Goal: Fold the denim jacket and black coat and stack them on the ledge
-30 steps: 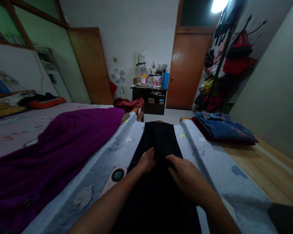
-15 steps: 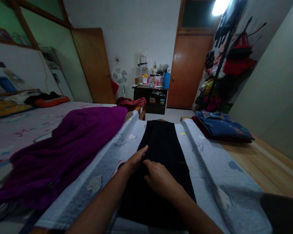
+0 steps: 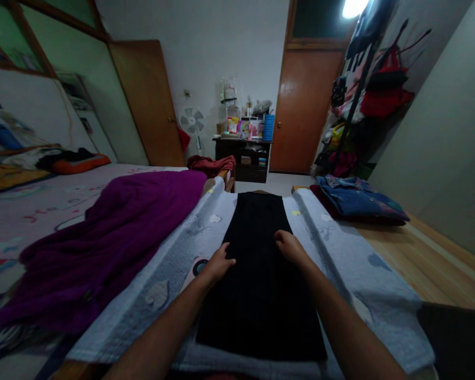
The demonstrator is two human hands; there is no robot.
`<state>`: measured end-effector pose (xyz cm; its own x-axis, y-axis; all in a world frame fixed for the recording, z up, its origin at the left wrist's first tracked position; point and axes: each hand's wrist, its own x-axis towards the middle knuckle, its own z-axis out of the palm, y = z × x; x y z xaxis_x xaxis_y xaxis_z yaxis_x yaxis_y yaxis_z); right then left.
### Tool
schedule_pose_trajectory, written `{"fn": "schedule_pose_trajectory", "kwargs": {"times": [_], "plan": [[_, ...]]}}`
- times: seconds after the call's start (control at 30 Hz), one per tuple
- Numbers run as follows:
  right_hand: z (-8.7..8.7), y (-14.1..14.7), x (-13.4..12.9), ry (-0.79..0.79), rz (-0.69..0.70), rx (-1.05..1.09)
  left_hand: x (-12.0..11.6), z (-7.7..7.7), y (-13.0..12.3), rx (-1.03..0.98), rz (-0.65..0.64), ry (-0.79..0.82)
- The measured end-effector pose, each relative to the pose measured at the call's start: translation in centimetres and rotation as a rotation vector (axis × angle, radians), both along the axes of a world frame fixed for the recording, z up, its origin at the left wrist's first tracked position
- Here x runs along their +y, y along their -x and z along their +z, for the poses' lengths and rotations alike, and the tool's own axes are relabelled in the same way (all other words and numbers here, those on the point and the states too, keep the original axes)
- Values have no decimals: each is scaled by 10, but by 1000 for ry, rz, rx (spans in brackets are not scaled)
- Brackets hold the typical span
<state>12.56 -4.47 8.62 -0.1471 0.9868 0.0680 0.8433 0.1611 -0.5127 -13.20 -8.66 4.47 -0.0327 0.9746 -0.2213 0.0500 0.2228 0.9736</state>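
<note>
A black garment (image 3: pixel 261 295) lies flat and lengthwise on a pale blue-grey patterned cloth (image 3: pixel 383 285). My left hand (image 3: pixel 220 264) rests at its left edge, thumb and fingers apart, holding nothing. On the right edge, my right hand (image 3: pixel 288 245) has its fingers bent together against the black fabric; whether a fold is pinched between them is too small to tell. Beside my left wrist, a pink object with a dark round part (image 3: pixel 200 267) shows partly from behind the forearm.
A purple cloth (image 3: pixel 114 237) lies on the bed (image 3: pixel 43 211) at left. Folded denim and dark red clothes (image 3: pixel 360 200) sit on the wooden surface (image 3: pixel 431 253) at right. Farther back are a fan (image 3: pixel 192 122), a black cabinet (image 3: pixel 241 161) and a closed door (image 3: pixel 304 111).
My right hand has moved right, from the garment's middle to its right edge. My left hand has shifted slightly down. The right side of the garment now lies straighter.
</note>
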Motion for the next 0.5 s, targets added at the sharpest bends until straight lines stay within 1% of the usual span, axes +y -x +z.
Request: {"fn": "schedule_pose_trajectory", "kwargs": {"times": [0.1, 0.17, 0.23, 0.33, 0.5], "plan": [[-20, -8, 12, -15, -26, -5, -3, 0, -1, -59, 35, 22], [-31, -8, 15, -22, 1, -1, -7, -1, -1, -99, 79, 64], [-40, -8, 15, -39, 52, 6, -13, 0, 0, -97, 90, 86], [-47, -9, 17, -70, 99, 24, -20, 2, 3, -25, 7, 31], [-47, -10, 25, -89, 104, 94, -22, 6, 12, 106, -162, -155]]}}
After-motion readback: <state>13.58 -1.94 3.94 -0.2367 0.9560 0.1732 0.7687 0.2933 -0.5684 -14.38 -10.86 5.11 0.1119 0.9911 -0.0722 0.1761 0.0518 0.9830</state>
